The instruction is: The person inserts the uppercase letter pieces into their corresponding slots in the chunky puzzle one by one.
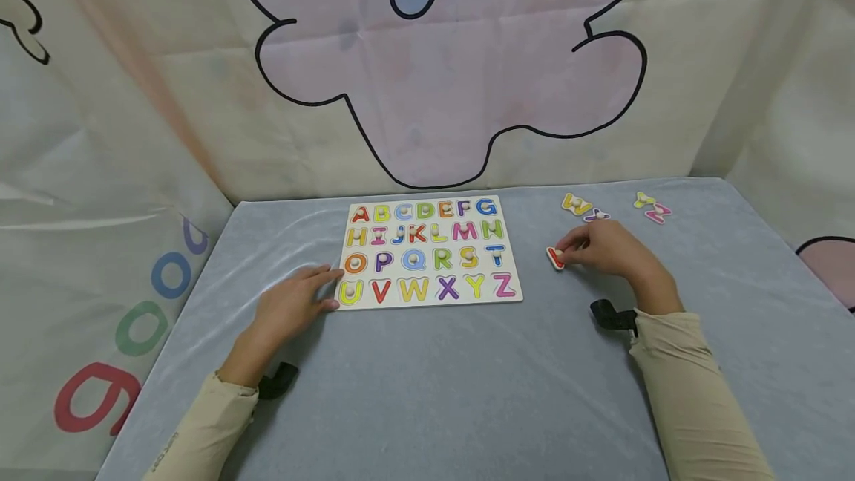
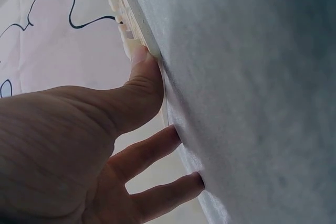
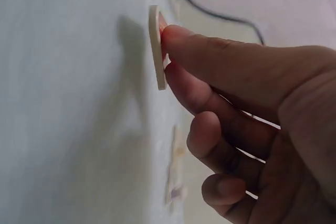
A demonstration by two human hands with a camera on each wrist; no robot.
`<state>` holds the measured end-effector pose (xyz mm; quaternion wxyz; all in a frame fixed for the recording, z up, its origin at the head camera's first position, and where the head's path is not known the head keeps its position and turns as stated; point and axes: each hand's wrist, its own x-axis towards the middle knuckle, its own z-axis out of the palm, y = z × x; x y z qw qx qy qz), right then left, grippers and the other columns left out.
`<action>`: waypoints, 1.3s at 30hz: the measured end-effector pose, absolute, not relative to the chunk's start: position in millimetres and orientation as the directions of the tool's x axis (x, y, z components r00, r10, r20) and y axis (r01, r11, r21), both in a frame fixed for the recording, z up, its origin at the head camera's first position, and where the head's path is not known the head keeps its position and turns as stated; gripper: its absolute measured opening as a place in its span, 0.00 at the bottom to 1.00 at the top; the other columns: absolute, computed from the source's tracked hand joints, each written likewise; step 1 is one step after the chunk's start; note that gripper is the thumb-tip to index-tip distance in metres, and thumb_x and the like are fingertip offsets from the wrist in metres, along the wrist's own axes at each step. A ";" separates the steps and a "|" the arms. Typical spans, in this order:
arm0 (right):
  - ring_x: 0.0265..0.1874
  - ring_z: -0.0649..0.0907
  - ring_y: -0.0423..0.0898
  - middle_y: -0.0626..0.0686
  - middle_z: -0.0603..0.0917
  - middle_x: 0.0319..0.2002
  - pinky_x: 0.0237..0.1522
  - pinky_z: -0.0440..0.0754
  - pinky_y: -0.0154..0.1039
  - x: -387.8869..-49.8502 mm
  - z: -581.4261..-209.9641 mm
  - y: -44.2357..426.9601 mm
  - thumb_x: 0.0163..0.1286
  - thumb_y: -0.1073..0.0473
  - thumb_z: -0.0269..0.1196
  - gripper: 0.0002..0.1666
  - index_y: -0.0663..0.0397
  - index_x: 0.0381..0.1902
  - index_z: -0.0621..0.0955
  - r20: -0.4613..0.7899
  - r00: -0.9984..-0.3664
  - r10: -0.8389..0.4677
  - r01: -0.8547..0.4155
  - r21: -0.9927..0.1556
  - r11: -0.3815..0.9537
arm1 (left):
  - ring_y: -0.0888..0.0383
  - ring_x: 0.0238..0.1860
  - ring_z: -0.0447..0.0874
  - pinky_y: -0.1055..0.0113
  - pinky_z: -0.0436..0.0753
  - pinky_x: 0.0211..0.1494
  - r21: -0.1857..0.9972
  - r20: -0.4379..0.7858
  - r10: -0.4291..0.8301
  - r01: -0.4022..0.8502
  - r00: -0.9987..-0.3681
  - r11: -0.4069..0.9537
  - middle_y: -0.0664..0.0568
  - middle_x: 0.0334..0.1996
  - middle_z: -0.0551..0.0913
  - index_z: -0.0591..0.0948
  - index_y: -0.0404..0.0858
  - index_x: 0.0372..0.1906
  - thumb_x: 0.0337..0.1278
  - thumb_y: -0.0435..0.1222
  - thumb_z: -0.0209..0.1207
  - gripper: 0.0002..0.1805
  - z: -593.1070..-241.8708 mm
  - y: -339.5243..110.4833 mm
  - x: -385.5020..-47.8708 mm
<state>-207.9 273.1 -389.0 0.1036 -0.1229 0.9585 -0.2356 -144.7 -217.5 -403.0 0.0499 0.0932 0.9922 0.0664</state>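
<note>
A white alphabet puzzle board (image 1: 427, 272) lies on the cloth, with colored letters in rows. Many letters in the upper rows carry small knobs; the V, W, X, Y and Z in the bottom row look flat. My left hand (image 1: 289, 310) rests at the board's lower left corner. In the left wrist view, its thumb (image 2: 144, 74) touches the board's edge and the other fingers are extended. Right of the board, my right hand (image 1: 604, 252) pinches a red letter piece (image 1: 554, 259) between thumb and fingers. The right wrist view shows this piece (image 3: 156, 51) edge-on, tilted up close to the cloth.
Beyond my right hand lie a yellow W piece (image 1: 576, 204) and a purple piece (image 1: 594, 214), partly hidden. Farther right are a yellow Y piece (image 1: 643, 200) and a pink Z piece (image 1: 657, 213). A printed curtain (image 1: 427, 147) stands behind the blue-grey tablecloth (image 1: 454, 392).
</note>
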 end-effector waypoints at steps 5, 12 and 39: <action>0.36 0.77 0.47 0.49 0.89 0.37 0.33 0.72 0.36 -201.8 -373.7 232.1 0.64 0.55 0.70 0.12 0.51 0.44 0.89 -0.127 -0.949 -0.290 -0.200 -0.471 0.859 | 0.42 0.68 0.73 0.43 0.80 0.54 0.146 -0.069 0.195 0.184 -0.978 0.972 0.43 0.70 0.73 0.74 0.50 0.69 0.57 0.46 0.68 0.33 -402.4 -218.6 -144.0; 0.35 0.78 0.44 0.45 0.89 0.33 0.34 0.72 0.36 -192.6 -364.5 153.6 0.62 0.52 0.72 0.10 0.46 0.41 0.90 -0.109 -0.917 -0.385 -0.292 -0.474 0.830 | 0.41 0.68 0.73 0.42 0.80 0.54 0.143 -0.101 0.180 0.165 -0.978 0.976 0.43 0.70 0.72 0.74 0.50 0.70 0.56 0.47 0.69 0.34 -405.1 -217.0 -145.2; 0.26 0.77 0.37 0.40 0.80 0.20 0.29 0.68 0.33 -192.5 -401.4 -0.3 0.64 0.52 0.70 0.03 0.42 0.33 0.89 -0.096 -0.869 -0.485 -0.378 -0.501 0.778 | 0.40 0.66 0.75 0.43 0.81 0.52 0.151 -0.064 0.205 0.194 -0.977 0.969 0.42 0.69 0.74 0.76 0.49 0.68 0.56 0.46 0.69 0.33 -404.6 -217.3 -144.5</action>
